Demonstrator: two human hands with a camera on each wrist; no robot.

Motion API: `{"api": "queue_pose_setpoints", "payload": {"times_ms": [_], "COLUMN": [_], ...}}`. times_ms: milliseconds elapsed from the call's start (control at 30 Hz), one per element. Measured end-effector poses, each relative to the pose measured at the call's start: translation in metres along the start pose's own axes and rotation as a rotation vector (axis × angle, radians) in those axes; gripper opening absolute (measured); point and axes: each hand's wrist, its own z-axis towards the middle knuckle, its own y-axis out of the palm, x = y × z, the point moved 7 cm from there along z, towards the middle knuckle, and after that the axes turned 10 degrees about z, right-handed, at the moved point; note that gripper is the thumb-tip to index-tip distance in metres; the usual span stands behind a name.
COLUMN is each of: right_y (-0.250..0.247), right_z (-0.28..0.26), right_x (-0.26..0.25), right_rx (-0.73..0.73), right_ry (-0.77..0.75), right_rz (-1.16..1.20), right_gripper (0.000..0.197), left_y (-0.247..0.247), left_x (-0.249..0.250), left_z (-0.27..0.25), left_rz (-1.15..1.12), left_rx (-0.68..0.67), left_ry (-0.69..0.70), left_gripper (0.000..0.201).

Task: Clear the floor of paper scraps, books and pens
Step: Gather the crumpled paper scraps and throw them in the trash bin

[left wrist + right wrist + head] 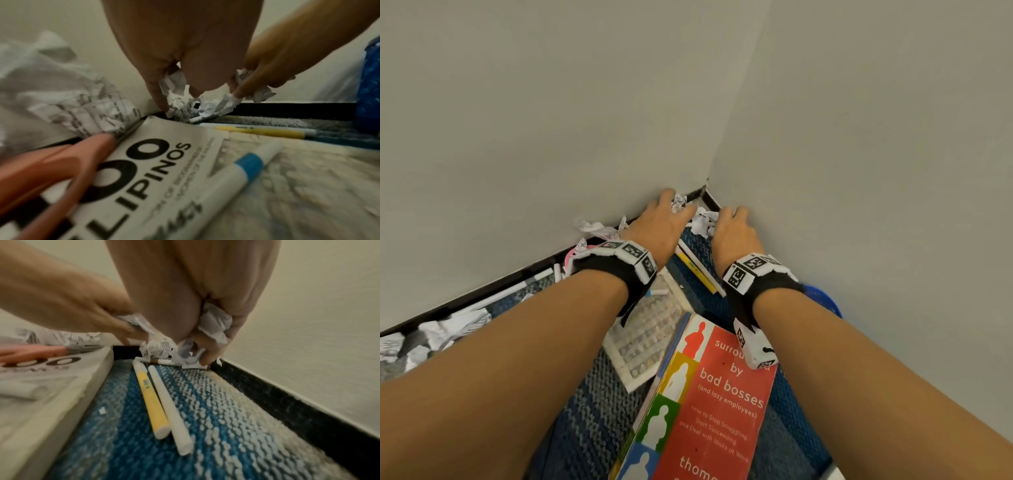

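Note:
Both hands reach into the room's corner. My left hand (671, 214) grips a crumpled paper scrap (176, 95) between curled fingers and thumb. My right hand (732, 222) holds another crumpled scrap (213, 324) in its palm, right beside the left. A yellow pen (151, 400) and a white pen (168, 405) lie side by side on the blue carpet just behind the hands. A red book (709, 404) lies under my right forearm. A pale book (156, 162) with a blue-banded marker (232, 175) on it lies under my left wrist.
More crumpled paper (595, 228) lies along the left wall, with further scraps (431, 337) at far left. Pink scissors (47, 172) rest on the pale book. A blue container (822, 298) stands by the right wall. Black skirting (287, 404) bounds the carpet.

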Motion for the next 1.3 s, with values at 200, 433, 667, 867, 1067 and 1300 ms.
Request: {"api": "queue_pose_setpoints", "payload": {"times_ms": [200, 433, 667, 867, 1067, 1300], "right_y": [0.031, 0.024, 0.020, 0.012, -0.009, -0.020], "right_z": [0.007, 0.006, -0.002, -0.004, -0.009, -0.015], "right_x": [0.006, 0.024, 0.027, 0.036, 0.035, 0.041], "right_rx": [-0.189, -0.146, -0.108, -0.151, -0.055, -0.186], "right_ry": [-0.018, 0.059, 0.077, 0.145, 0.130, 0.085], "right_rz": [-0.059, -0.088, 0.007, -0.002, 0.142, -0.017], "right_gripper": [0.059, 0.038, 0.048, 0.047, 0.038, 0.031], "left_y": [0.025, 0.027, 0.002, -0.020, -0.011, -0.002], "left_x": [0.020, 0.020, -0.011, -0.026, -0.031, 0.018], "left_z": [0.021, 0.024, 0.006, -0.020, -0.037, -0.030], "left_rz": [0.151, 0.163, -0.275, -0.228, -0.098, -0.094], "left_rx": [-0.064, -0.041, 0.215, 0.224, 0.134, 0.019], "left_ry": [0.071, 0.055, -0.129, -0.148, -0.129, 0.065], "left_gripper": [0.076, 0.037, 0.017, 0.041, 0.046, 0.027]}}
